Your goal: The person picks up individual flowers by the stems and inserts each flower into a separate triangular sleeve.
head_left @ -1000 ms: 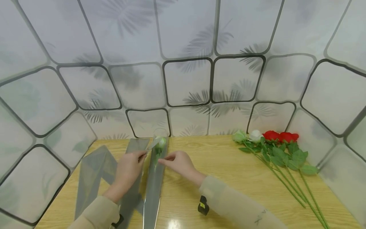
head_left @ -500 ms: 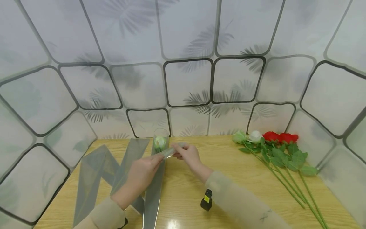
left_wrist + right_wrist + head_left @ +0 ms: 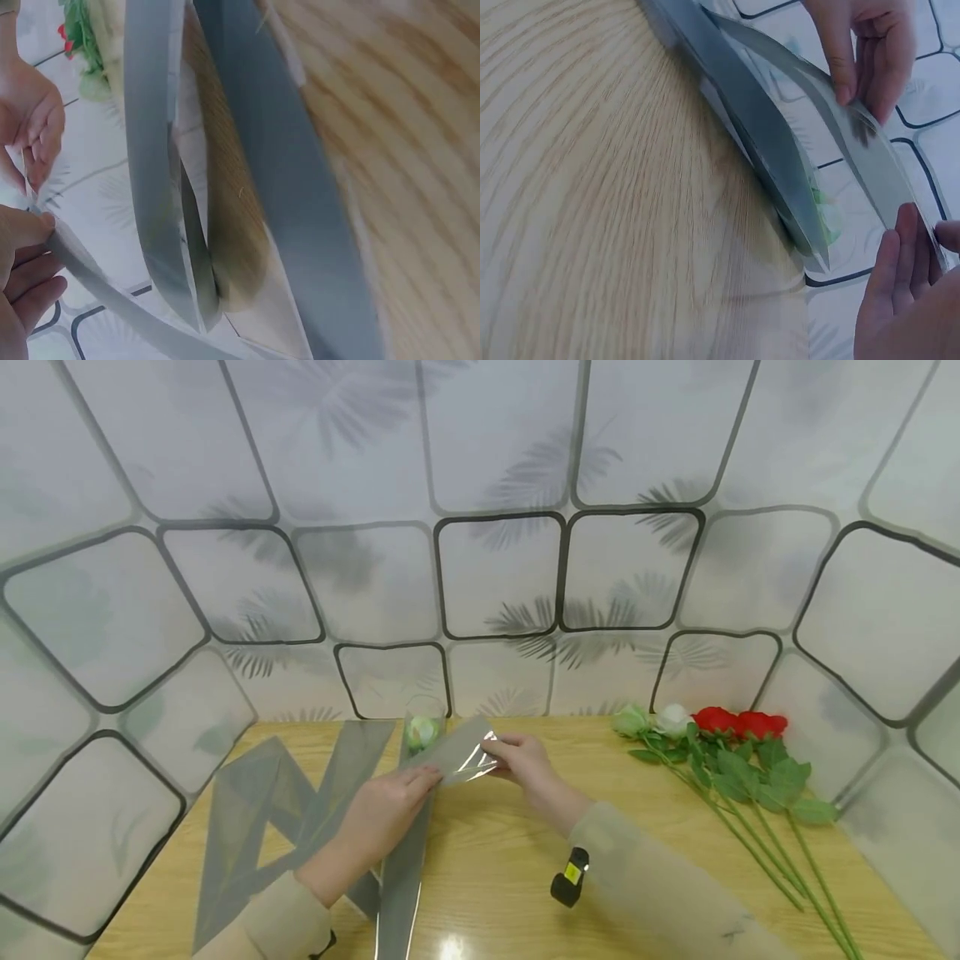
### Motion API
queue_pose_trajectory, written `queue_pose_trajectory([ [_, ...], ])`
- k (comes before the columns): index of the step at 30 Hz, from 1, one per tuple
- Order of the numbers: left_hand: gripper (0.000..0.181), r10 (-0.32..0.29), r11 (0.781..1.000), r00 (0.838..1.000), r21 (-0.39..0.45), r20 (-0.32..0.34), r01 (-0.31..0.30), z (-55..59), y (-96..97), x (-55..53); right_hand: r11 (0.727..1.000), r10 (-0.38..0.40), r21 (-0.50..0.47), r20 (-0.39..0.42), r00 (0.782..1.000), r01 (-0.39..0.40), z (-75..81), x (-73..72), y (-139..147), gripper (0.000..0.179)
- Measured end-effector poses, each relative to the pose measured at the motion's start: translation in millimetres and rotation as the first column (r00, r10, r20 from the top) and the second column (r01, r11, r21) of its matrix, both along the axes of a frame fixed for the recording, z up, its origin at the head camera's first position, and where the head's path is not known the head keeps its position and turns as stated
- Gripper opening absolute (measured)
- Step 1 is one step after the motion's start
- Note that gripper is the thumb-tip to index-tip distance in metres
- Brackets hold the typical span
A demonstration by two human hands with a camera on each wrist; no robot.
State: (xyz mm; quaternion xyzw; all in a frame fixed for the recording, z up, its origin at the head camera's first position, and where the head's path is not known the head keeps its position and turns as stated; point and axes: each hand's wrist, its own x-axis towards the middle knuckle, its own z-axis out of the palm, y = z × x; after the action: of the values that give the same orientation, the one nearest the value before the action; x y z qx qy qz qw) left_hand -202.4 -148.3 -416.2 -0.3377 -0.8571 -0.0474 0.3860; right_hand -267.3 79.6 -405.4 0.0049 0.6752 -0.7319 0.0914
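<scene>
A long clear plastic sleeve (image 3: 463,747) is held up off the table between both hands, with light glinting along its end. My left hand (image 3: 386,810) pinches it between thumb and fingers a short way back from that end. At the end itself, my right hand (image 3: 531,772) grips the edge, thumb on one face and fingers behind, as the right wrist view shows. Just behind the left hand lies a pale green-white rose (image 3: 423,732) inside another clear sleeve (image 3: 399,893), which runs toward the table's near edge. The rose's stem is hidden by hand and film.
More clear sleeves (image 3: 238,810) lie overlapping on the table's left. On the right are a pale green rose (image 3: 630,720), a white rose (image 3: 672,720) and red roses (image 3: 738,722) with long stems. A patterned wall covering (image 3: 495,577) rises behind the wooden table (image 3: 510,877).
The hands have moved from the sleeved rose to a loose sleeve, raising its end and drawing it rightward. The right hand has moved right and now holds the sleeve's end.
</scene>
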Motion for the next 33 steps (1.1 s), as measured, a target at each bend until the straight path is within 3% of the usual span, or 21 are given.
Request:
queue_pose_trajectory([
  [7, 0.036, -0.002, 0.999, 0.996, -0.042, 0.084, 0.005, -5.6, 3.5, 0.7, 0.990, 0.106, 0.090, 0.013, 0.994, -0.107, 4.7, 2.4, 22.9, 0.036],
  [13, 0.028, -0.024, 0.999, 0.995, -0.031, 0.102, 0.027, -10.6, 14.6, -0.3, 0.972, 0.158, 0.170, 0.024, 0.987, -0.160, 4.6, 7.8, 42.0, 0.037],
  [17, 0.028, -0.023, 1.000, 0.993, 0.004, 0.112, 0.023, -7.7, 24.9, -1.1, 0.954, 0.208, 0.219, -0.002, 0.978, -0.203, 5.0, 12.6, 51.5, 0.035],
  [22, 0.041, 0.015, 0.999, 0.983, 0.030, 0.182, -0.021, 2.5, 44.3, -0.2, 0.921, 0.264, 0.307, -0.035, 0.964, -0.241, 9.3, 22.5, 56.0, 0.028],
  [27, 0.042, -0.064, 0.996, 0.973, 0.072, 0.222, 0.049, 11.4, 65.2, -1.9, 0.873, 0.318, 0.413, -0.080, 0.945, -0.259, 12.4, 32.7, 57.7, 0.023],
  [33, 0.029, -0.104, 0.994, 0.967, 0.055, 0.231, 0.093, 9.8, 77.3, -4.7, 0.862, 0.310, 0.450, -0.103, 0.945, -0.234, 14.3, 37.9, 57.7, 0.020],
])
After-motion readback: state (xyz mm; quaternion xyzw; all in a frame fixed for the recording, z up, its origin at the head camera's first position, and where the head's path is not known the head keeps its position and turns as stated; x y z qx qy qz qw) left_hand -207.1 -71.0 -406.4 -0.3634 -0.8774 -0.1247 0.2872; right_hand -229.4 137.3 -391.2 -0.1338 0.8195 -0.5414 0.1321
